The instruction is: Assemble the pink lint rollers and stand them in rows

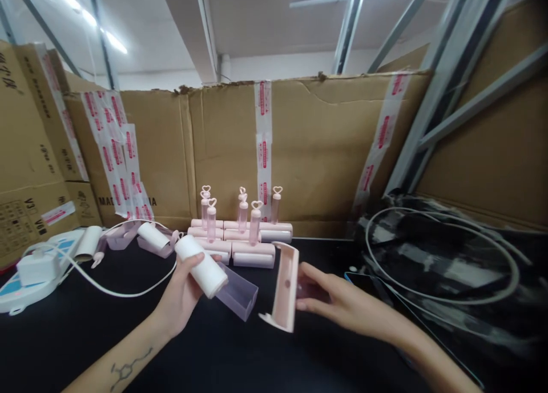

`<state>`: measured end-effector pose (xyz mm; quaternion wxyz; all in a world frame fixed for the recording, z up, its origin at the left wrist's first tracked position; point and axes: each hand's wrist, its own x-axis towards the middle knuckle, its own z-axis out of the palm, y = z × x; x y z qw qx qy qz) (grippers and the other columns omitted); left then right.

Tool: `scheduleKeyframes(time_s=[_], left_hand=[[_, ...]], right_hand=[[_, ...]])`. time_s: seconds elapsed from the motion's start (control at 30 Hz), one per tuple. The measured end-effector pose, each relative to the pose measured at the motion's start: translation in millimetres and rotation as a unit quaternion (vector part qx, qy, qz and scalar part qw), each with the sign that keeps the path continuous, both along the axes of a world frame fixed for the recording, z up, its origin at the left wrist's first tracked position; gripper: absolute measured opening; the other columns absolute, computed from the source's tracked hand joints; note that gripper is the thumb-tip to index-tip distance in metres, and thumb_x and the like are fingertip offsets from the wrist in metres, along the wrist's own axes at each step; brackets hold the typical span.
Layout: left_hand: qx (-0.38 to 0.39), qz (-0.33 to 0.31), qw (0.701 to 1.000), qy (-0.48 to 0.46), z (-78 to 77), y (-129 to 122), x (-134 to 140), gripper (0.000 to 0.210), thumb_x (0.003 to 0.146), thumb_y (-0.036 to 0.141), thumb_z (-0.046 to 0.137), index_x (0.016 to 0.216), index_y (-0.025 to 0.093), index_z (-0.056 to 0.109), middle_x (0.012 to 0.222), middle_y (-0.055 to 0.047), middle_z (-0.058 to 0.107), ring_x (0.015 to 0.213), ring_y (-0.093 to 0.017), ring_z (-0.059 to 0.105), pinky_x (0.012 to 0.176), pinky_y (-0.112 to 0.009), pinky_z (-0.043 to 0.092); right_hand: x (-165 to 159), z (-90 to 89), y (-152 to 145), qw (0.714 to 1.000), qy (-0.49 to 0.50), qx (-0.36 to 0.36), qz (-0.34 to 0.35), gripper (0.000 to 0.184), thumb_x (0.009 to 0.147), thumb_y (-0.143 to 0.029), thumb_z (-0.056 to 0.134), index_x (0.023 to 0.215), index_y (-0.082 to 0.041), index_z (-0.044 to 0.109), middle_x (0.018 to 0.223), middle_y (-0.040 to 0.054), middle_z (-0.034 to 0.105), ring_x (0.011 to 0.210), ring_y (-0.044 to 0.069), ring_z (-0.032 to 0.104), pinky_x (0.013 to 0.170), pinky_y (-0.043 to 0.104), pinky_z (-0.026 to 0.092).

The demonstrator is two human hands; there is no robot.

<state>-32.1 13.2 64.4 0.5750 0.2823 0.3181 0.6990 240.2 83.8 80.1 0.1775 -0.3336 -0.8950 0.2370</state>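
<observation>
- Left hand (182, 287) grasps the white roll (202, 266) near the clear tray (250, 306).
- Right hand (327, 296) grips the pink cover (287, 290), hollow side facing the roll.
- Apparent step: handling both; alignment likely calls for steady grips.

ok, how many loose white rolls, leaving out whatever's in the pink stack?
3: one roll in the left hand, a second farther back to the left, a third beside the power strip. Others may be hidden.

Your right hand (322, 293) partly hides the translucent part (310, 291) behind the pink cover (283, 303); the dark bundle (445, 262) at right is blurred.
</observation>
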Motion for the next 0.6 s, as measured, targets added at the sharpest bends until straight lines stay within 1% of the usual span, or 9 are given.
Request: scheduleKeyframes(time_s=[0.03, 0.1, 0.17, 0.23, 0.3, 0.37, 0.47, 0.6], left_hand=[[-0.007, 0.021, 1.0, 0.0, -1.5, 1, 2, 0.035, 0.077, 0.032, 0.063, 0.106, 0.021, 0.048, 0.085, -0.005, 0.066, 0.077, -0.021, 0.064, 0.074, -0.039, 0.053], [-0.016, 0.028, 0.999, 0.014, -4.3, 1, 7, 0.033, 0.078, 0.04, 0.062, 0.099, 0.019, 0.049, 0.077, -0.004, 0.064, 0.072, -0.018, 0.063, 0.073, -0.037, 0.054], [-0.005, 0.0, 0.999, 0.044, -6.5, 0, 10, 0.032, 0.077, 0.041, 0.062, 0.095, 0.018, 0.048, 0.073, -0.003, 0.063, 0.068, -0.017, 0.062, 0.071, -0.035, 0.054], [0.012, -0.019, 0.998, 0.064, -7.7, -2, 14, 0.033, 0.078, 0.041, 0.062, 0.098, 0.02, 0.046, 0.072, -0.002, 0.062, 0.067, -0.016, 0.062, 0.069, -0.035, 0.054], [0.022, -0.02, 0.997, 0.069, -8.1, -4, 17, 0.04, 0.078, 0.04, 0.062, 0.108, 0.025, 0.041, 0.075, 0.0, 0.062, 0.068, -0.016, 0.063, 0.066, -0.034, 0.054], [0.024, -0.018, 0.997, 0.075, -8.6, -4, 18, 0.047, 0.077, 0.041, 0.063, 0.114, 0.031, 0.035, 0.078, 0.001, 0.062, 0.067, -0.017, 0.064, 0.063, -0.033, 0.055], [0.017, -0.025, 0.994, 0.102, -11.7, -5, 21, 0.043, 0.077, 0.043, 0.061, 0.109, 0.03, 0.036, 0.08, 0.001, 0.061, 0.064, -0.017, 0.064, 0.056, -0.03, 0.054], [0.01, -0.019, 0.991, 0.136, -18.5, -7, 27, 0.032, 0.081, 0.044, 0.055, 0.1, 0.026, 0.037, 0.074, 0.001, 0.06, 0.059, -0.016, 0.061, 0.052, -0.028, 0.052]], right_hand=[[-8, 0.3, -7, 1.0, 0.028, 0.011, -0.003, 0.023, 0.084, -0.043, 0.053, 0.094, -0.022, 0.055, 0.08, 0.0013, 0.062, 0.07, 0.018, 0.057, 0.064, 0.027, 0.045], [-24, -4.7, -19, 0.998, 0.06, 0.029, -0.008, 0.024, 0.085, -0.043, 0.052, 0.098, -0.023, 0.056, 0.082, 0.0015, 0.063, 0.07, 0.017, 0.058, 0.065, 0.027, 0.045], [-37, -13.9, -27, 0.997, 0.066, 0.037, -0.009, 0.023, 0.086, -0.043, 0.051, 0.098, -0.024, 0.056, 0.081, 0.0012, 0.064, 0.069, 0.017, 0.058, 0.065, 0.026, 0.044], [-44, -22.4, -31, 0.997, 0.065, 0.045, -0.015, 0.023, 0.087, -0.042, 0.05, 0.098, -0.023, 0.055, 0.078, 0.0007, 0.063, 0.067, 0.016, 0.058, 0.063, 0.026, 0.043], [-46, -27.1, -32, 0.996, 0.066, 0.055, -0.027, 0.023, 0.087, -0.042, 0.049, 0.098, -0.023, 0.054, 0.075, 0.0004, 0.061, 0.065, 0.016, 0.057, 0.061, 0.026, 0.043], [-47, -28.6, -32, 0.995, 0.07, 0.06, -0.037, 0.024, 0.087, -0.043, 0.048, 0.098, -0.023, 0.054, 0.073, 0.0004, 0.06, 0.064, 0.016, 0.057, 0.061, 0.026, 0.043], [-47, -29.7, -33, 0.995, 0.07, 0.058, -0.037, 0.024, 0.087, -0.043, 0.048, 0.098, -0.023, 0.054, 0.074, 0.0008, 0.061, 0.064, 0.017, 0.057, 0.06, 0.026, 0.044], [-48, -34.6, -37, 0.995, 0.045, 0.077, -0.041, 0.022, 0.087, -0.043, 0.049, 0.099, -0.025, 0.055, 0.08, 0.0015, 0.065, 0.07, 0.018, 0.061, 0.06, 0.026, 0.043]])
